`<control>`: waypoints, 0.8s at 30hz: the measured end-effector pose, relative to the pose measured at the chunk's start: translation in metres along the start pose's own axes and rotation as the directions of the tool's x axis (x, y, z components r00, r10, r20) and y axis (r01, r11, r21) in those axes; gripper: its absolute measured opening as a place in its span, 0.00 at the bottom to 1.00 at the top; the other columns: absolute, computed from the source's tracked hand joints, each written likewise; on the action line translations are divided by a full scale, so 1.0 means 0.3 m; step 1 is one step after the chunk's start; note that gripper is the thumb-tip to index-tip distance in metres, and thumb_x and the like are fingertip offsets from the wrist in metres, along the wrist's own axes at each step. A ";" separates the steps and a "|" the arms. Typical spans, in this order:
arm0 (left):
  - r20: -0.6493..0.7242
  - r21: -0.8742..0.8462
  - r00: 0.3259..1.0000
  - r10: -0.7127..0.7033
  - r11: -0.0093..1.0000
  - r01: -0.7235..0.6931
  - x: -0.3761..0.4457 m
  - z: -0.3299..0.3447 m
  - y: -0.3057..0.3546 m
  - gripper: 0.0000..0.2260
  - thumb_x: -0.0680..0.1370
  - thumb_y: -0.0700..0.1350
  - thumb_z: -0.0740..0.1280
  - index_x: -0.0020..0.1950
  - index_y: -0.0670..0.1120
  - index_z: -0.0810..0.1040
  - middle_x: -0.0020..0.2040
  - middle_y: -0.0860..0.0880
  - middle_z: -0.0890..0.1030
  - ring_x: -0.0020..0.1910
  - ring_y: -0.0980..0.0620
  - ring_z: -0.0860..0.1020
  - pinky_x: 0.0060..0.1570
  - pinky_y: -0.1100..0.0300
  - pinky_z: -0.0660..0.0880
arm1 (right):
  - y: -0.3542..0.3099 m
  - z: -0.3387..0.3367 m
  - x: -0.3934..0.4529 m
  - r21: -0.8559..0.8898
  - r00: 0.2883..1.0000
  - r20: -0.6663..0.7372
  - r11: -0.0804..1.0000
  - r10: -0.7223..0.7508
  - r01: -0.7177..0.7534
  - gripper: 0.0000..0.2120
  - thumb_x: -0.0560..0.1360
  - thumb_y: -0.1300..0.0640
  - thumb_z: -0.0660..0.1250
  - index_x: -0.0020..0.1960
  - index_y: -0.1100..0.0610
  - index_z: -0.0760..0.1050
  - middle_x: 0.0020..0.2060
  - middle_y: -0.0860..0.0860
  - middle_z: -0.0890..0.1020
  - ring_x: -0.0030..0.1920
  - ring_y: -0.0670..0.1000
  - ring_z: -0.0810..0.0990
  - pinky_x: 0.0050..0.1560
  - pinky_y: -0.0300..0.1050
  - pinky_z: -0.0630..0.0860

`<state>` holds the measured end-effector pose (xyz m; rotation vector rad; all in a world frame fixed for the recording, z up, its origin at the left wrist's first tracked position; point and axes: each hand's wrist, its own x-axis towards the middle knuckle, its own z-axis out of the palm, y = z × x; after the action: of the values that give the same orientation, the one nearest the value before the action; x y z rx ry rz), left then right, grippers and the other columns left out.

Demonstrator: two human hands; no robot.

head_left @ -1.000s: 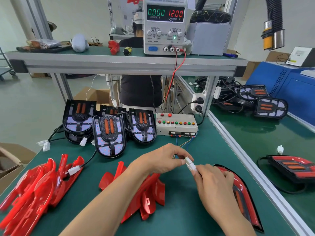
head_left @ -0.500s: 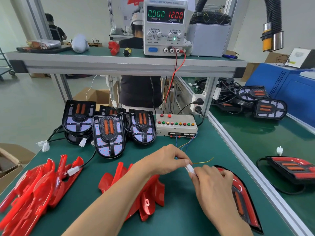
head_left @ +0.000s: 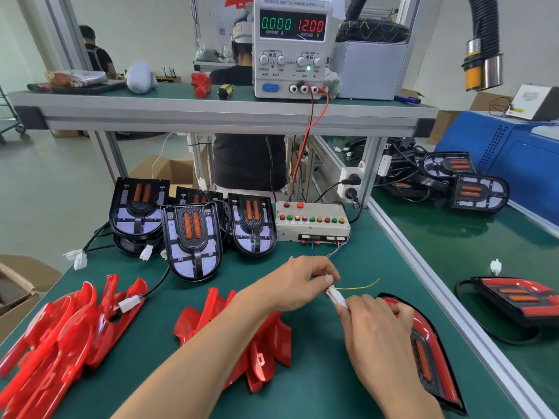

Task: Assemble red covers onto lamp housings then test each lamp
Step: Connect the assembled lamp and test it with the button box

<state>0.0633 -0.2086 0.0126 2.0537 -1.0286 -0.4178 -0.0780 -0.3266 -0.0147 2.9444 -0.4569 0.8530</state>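
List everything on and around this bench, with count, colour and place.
lamp housings: about five, black, bench rear left
red covers: two piles, near left and centre
covered lamp: one, red, under right hand
white connector: one, between both hands
switch box: one, grey, bench rear
power supply: one, grey, shelf, reads 12.00 V
left hand: pinches connector
right hand: pinches connector

Single head view, wide-angle, looking forward and down across green bench [head_left: 357, 267]; hands near, low centre
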 end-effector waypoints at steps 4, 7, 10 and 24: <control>0.012 0.043 0.997 0.073 0.996 -0.074 -0.007 -0.022 -0.006 0.08 0.80 0.40 0.65 0.57 0.48 0.82 0.52 0.56 0.84 0.54 0.58 0.79 0.65 0.54 0.71 | -0.001 -0.006 0.003 0.028 0.998 0.057 0.999 0.032 -0.034 0.12 0.77 0.56 0.70 0.35 0.51 0.74 0.28 0.46 0.73 0.31 0.56 0.75 0.42 0.53 0.64; 0.023 0.181 0.989 0.148 0.972 -0.149 -0.018 -0.026 -0.020 0.12 0.77 0.40 0.68 0.59 0.52 0.80 0.58 0.60 0.81 0.63 0.61 0.75 0.77 0.44 0.52 | 0.003 -0.011 0.010 0.037 0.990 0.127 0.997 0.067 -0.072 0.13 0.80 0.54 0.67 0.37 0.50 0.73 0.30 0.46 0.73 0.34 0.56 0.76 0.43 0.53 0.64; 0.040 0.467 0.942 0.334 0.827 -0.313 -0.022 -0.019 -0.021 0.12 0.76 0.44 0.72 0.59 0.51 0.81 0.57 0.55 0.81 0.69 0.56 0.72 0.76 0.40 0.42 | 0.007 -0.006 0.014 0.033 0.963 0.260 0.996 0.075 -0.086 0.12 0.85 0.47 0.52 0.44 0.45 0.67 0.38 0.45 0.73 0.44 0.52 0.76 0.50 0.52 0.62; 0.282 0.709 0.690 0.667 0.339 -0.618 0.003 -0.041 -0.004 0.09 0.80 0.34 0.64 0.41 0.42 0.76 0.38 0.44 0.78 0.41 0.42 0.74 0.49 0.50 0.75 | 0.005 -0.013 0.019 0.088 0.891 0.446 0.987 0.084 -0.137 0.16 0.86 0.45 0.44 0.43 0.44 0.64 0.37 0.44 0.72 0.43 0.48 0.70 0.54 0.49 0.59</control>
<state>0.0717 -0.2027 0.0197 2.0370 -2.1422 0.6462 -0.0758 -0.3290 -0.0086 3.2452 -0.6179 0.2056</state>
